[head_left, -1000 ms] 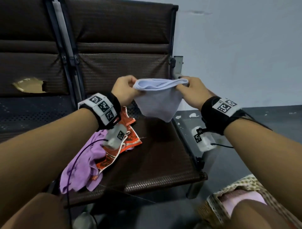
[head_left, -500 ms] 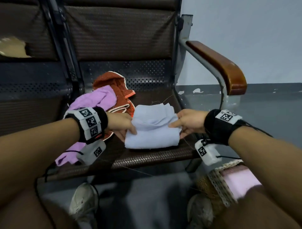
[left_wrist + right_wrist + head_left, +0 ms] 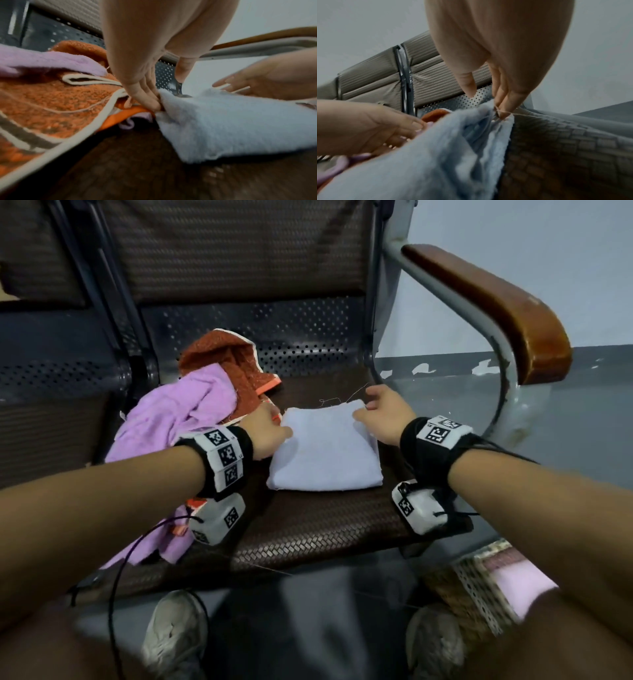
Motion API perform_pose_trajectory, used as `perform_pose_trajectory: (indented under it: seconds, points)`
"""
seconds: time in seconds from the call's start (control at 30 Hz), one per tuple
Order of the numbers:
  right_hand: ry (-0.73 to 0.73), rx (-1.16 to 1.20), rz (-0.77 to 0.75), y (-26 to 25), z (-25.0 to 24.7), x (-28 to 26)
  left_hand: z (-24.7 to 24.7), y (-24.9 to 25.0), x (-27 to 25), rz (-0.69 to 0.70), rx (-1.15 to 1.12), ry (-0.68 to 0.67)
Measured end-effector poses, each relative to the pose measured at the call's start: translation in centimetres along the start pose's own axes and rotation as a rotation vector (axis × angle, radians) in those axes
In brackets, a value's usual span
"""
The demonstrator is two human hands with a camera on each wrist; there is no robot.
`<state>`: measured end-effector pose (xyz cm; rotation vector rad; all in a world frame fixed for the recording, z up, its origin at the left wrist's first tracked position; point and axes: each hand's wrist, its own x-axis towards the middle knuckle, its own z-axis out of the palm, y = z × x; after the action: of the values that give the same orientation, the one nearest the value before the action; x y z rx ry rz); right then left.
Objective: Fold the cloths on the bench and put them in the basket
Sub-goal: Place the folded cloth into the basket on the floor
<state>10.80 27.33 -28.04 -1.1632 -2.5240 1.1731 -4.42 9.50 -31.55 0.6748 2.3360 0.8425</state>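
A folded light blue cloth (image 3: pixel 325 453) lies flat on the brown woven bench seat (image 3: pixel 308 529). My left hand (image 3: pixel 279 430) touches its left edge; in the left wrist view its straight fingers (image 3: pixel 150 102) press there, thumb apart. My right hand (image 3: pixel 363 409) rests at the far right corner, and the right wrist view shows its straight fingers (image 3: pixel 505 108) on the cloth's edge with the thumb lifted. A crumpled purple cloth (image 3: pixel 178 419) and an orange cloth (image 3: pixel 233 361) lie to the left. The woven basket (image 3: pixel 476 587) stands on the floor at lower right, partly hidden by my right arm.
A pink cloth (image 3: pixel 524 583) lies in the basket. A wooden armrest (image 3: pixel 496 309) on a grey metal frame curves over the bench's right end. The perforated backrest stands behind the cloths. My shoes (image 3: pixel 174 631) are on the floor under the front edge.
A second ago both hands held the blue cloth up in the air. It came down onto the seat, and the hands have let go of their grip and now touch its far edges.
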Motion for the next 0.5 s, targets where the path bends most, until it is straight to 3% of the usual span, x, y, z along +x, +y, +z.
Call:
perform_pose_trajectory:
  seconds: [0.1, 0.2, 0.27, 0.33, 0.5]
  points:
    - [-0.027, -0.271, -0.227, 0.0, 0.4, -1.7, -0.3, -0.2, -1.3, 0.233, 0.206, 0.136]
    - [-0.255, -0.413, -0.4, 0.3, 0.9, -4.1, -0.2, -0.2, -2.9, 0.346, 0.21, -0.086]
    - [-0.385, -0.577, -0.404, 0.6, 0.9, -5.1, 0.3, -0.3, -3.9, 0.37, 0.382, -0.217]
    - [-0.439, -0.692, -0.378, 0.9, 0.4, -5.7, 0.8, -0.7, -4.4, 0.387, 0.453, -0.252]
    - [-0.336, -0.647, -0.416, 1.3, -1.0, -6.5, 0.6, -1.1, -5.1, 0.409, 0.472, -0.113]
